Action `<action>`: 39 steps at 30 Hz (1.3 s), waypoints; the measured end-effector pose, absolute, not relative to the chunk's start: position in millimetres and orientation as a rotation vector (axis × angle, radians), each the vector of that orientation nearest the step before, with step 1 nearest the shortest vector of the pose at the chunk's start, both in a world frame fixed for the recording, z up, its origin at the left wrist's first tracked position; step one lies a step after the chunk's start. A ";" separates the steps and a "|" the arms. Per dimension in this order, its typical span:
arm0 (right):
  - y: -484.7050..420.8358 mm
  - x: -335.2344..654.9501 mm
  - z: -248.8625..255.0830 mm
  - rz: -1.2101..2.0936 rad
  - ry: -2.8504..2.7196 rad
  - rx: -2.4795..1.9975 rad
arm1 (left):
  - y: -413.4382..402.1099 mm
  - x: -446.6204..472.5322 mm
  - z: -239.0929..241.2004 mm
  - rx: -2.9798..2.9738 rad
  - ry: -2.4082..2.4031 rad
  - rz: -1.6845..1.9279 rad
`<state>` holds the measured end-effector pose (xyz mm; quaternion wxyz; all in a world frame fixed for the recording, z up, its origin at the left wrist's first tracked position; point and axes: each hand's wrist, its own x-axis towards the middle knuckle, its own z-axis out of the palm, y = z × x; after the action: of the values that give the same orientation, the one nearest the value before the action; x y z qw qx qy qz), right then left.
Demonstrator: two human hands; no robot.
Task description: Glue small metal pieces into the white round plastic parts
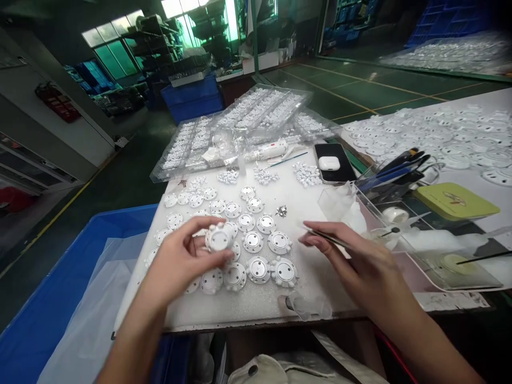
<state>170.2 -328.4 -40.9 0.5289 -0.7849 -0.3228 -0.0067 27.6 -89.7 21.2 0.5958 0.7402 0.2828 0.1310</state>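
Observation:
My left hand (180, 256) holds up a white round plastic part (220, 238) with small knobs around its rim, pinched between thumb and fingers. Below and behind it, rows of similar white discs (253, 242) with dark dots lie on the white work surface (256, 305). Closed around a slim pair of tweezers (326, 236), my right hand (356, 261) is over the right side of the surface, apart from the discs. The tips are blurred. Between the hands lies a small pile of shiny metal bits (281, 212).
Small heaps of white pieces (307, 175) and a phone (335, 162) with a white earbud case (329, 163) lie farther back, before stacked clear trays (256, 109). At right is a clear box (420, 266) of tools; at left, a blue bin (120, 218).

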 end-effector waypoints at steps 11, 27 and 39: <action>-319.4 182.4 -65.4 -0.334 -1.040 -2.003 | 13.3 146.0 14.4 2.377 0.448 0.113; -336.4 137.8 -79.2 -0.875 -0.897 -2.040 | -23.3 171.3 6.8 2.718 0.199 -0.217; -325.2 116.8 -75.0 0.150 -1.324 -1.540 | -17.8 187.4 11.0 2.692 0.049 -0.127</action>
<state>116.8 -325.2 -75.0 0.5252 -0.6436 -0.5533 0.0627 187.4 -17.8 11.0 0.2212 0.9740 0.0176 -0.0460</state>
